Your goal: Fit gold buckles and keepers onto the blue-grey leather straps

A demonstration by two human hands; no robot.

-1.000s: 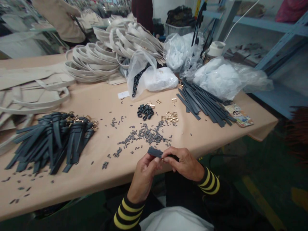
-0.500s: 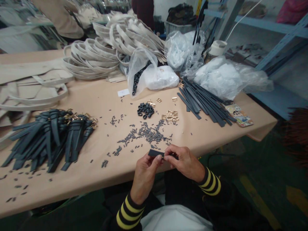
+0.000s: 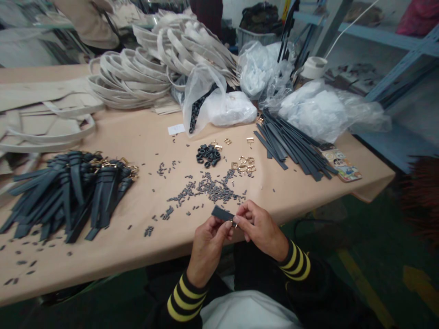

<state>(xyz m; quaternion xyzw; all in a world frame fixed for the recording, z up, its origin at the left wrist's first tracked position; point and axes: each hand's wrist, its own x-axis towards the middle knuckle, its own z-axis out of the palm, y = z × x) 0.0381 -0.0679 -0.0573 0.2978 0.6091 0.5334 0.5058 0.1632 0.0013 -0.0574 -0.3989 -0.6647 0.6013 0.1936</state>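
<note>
Just above the table's front edge, my left hand (image 3: 210,240) pinches a dark grey strap (image 3: 221,213) between thumb and fingers. My right hand (image 3: 259,228) is closed on the same strap at its other end, where a small gold buckle (image 3: 234,224) shows between the fingertips. How the strap passes through the buckle is hidden by my fingers. Beyond my hands lie many small dark cut pieces (image 3: 219,189), a heap of dark loops (image 3: 208,155) and loose gold buckles (image 3: 243,163).
Finished-looking buckled straps (image 3: 72,192) are piled at left. Plain dark strips (image 3: 291,144) lie at right beside a cartoon-printed case (image 3: 343,164). Beige strap bundles (image 3: 133,80) and plastic bags (image 3: 233,109) line the back. Another person (image 3: 87,23) is at far left.
My right hand has shifted slightly left and its fingers have moved on the strap, so the gold buckle shows more. The view has shifted a little.
</note>
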